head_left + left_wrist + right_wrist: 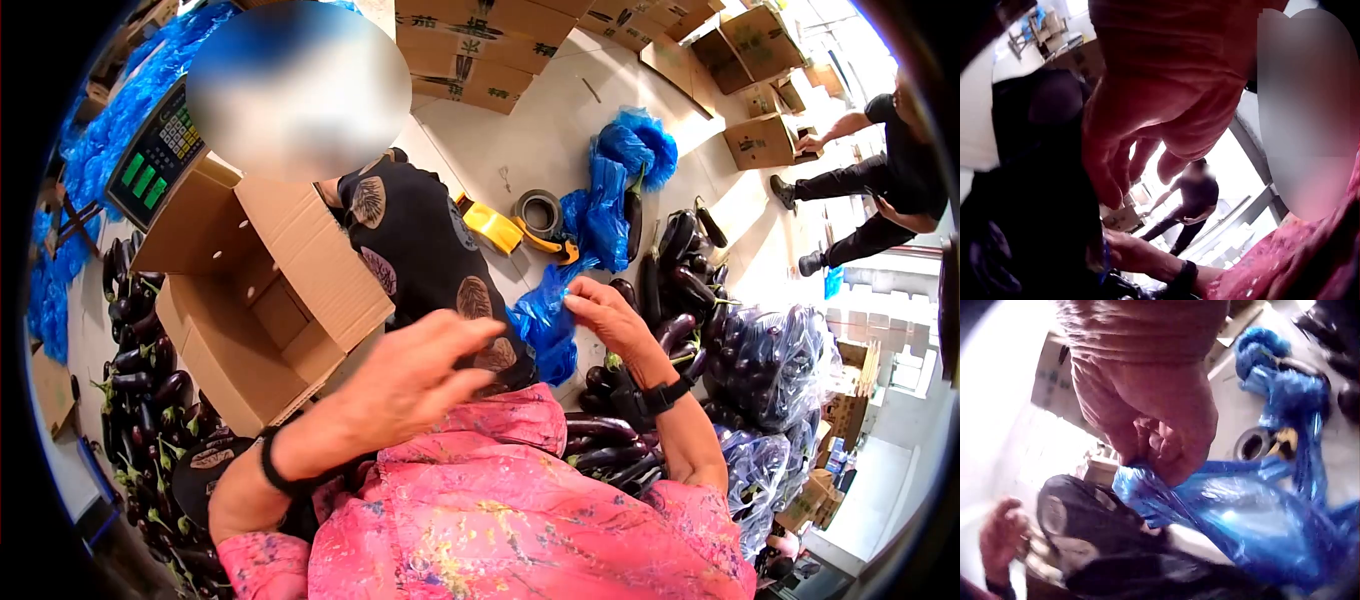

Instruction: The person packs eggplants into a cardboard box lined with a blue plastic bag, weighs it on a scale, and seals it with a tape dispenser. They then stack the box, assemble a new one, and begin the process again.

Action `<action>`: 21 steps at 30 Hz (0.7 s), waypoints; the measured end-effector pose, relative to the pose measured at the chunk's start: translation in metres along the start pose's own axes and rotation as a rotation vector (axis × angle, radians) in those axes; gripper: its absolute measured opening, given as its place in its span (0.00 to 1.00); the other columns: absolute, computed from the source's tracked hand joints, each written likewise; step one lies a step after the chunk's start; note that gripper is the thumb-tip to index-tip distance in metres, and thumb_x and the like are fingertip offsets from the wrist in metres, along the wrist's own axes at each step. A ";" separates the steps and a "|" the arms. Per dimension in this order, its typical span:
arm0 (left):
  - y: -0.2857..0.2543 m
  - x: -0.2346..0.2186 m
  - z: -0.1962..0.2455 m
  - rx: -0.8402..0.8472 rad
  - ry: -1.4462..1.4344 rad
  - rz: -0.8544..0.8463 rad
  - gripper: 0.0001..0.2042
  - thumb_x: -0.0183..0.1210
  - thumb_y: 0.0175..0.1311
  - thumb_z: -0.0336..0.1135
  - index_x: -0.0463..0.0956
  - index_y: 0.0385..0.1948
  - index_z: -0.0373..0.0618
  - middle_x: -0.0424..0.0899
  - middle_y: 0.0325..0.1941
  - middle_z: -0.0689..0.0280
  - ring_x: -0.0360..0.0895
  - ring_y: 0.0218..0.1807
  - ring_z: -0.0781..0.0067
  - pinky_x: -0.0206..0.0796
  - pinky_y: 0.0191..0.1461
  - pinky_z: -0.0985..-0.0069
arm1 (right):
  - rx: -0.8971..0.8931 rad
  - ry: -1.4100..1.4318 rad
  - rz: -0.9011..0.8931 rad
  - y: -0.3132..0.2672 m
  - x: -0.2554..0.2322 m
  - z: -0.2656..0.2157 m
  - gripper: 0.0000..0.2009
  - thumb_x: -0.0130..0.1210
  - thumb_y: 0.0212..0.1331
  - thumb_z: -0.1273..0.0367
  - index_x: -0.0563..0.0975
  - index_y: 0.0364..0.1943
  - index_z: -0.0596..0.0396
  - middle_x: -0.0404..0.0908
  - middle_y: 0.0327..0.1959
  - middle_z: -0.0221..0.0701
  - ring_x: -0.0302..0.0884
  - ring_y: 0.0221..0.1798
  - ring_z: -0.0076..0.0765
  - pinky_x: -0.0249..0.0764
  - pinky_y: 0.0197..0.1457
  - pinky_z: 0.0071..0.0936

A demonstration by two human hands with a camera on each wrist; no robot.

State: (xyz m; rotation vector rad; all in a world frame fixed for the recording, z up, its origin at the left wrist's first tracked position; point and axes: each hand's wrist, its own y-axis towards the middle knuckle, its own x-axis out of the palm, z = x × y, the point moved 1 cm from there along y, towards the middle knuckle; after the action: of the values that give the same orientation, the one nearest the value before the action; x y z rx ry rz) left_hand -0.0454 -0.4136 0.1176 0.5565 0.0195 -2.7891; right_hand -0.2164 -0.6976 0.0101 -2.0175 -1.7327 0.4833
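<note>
A thin blue plastic bag [546,325] trails over the lap, its edge pinched between the thumb and fingers of my right hand [610,318]. The right wrist view shows the gathered film of this bag [1241,512] hanging from the fingertips. My left hand [405,385], blurred in the head view, hovers over the lap with loose, parted fingers and holds nothing. Beside it stands an open cardboard box [240,290], with no contents showing inside. In the left wrist view, the left hand's [1160,94] fingers point down, apart from the bag.
Eggplants [145,400] are heaped at left, with more eggplants [685,270] at right. A yellow tape dispenser [490,228], a tape roll [538,212] and crumpled blue bags [605,190] lie on the floor. A scale [155,160] stands behind the box. Another person [880,160] bends near cartons.
</note>
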 end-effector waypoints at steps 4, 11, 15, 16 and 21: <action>0.033 0.040 -0.009 0.004 -0.150 0.108 0.32 0.65 0.58 0.29 0.64 0.68 0.46 0.74 0.60 0.56 0.80 0.49 0.63 0.73 0.44 0.74 | -0.031 0.335 -0.081 -0.029 0.051 -0.055 0.10 0.51 0.72 0.65 0.76 0.48 0.55 0.78 0.45 0.21 0.73 0.46 0.19 0.70 0.53 0.22; 0.029 -0.002 -0.002 -0.072 -0.158 -0.149 0.13 0.63 0.55 0.32 0.76 0.41 0.39 0.81 0.33 0.49 0.82 0.38 0.45 0.72 0.41 0.62 | -0.300 -0.389 -0.307 -0.038 0.098 -0.130 0.17 0.66 0.58 0.69 0.77 0.50 0.55 0.81 0.35 0.31 0.77 0.39 0.22 0.72 0.45 0.26; -0.016 -0.064 0.017 -0.173 0.153 0.007 0.08 0.62 0.59 0.30 0.78 0.37 0.38 0.81 0.29 0.51 0.81 0.32 0.53 0.71 0.37 0.66 | -0.540 -0.607 -0.053 -0.011 0.113 -0.154 0.14 0.48 0.53 0.80 0.80 0.43 0.58 0.80 0.26 0.39 0.80 0.27 0.43 0.73 0.33 0.30; -0.029 -0.088 0.028 -0.293 0.125 0.024 0.06 0.61 0.60 0.30 0.78 0.34 0.38 0.80 0.28 0.52 0.80 0.29 0.57 0.70 0.35 0.68 | -0.484 -0.641 -0.030 -0.005 0.112 -0.165 0.12 0.49 0.53 0.78 0.79 0.41 0.56 0.79 0.27 0.45 0.80 0.32 0.56 0.75 0.37 0.41; -0.100 -0.155 0.025 -0.542 0.078 0.246 0.06 0.61 0.61 0.29 0.79 0.32 0.34 0.79 0.22 0.67 0.72 0.26 0.82 0.64 0.31 0.79 | -0.606 -0.913 0.023 0.040 0.116 -0.175 0.08 0.53 0.55 0.74 0.79 0.39 0.55 0.81 0.29 0.45 0.80 0.34 0.57 0.75 0.38 0.44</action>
State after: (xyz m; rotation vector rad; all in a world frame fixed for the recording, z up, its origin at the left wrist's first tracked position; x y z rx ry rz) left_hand 0.0524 -0.2757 0.1951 0.4844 0.6538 -2.3750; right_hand -0.0724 -0.6055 0.1383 -2.4149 -2.6319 1.1270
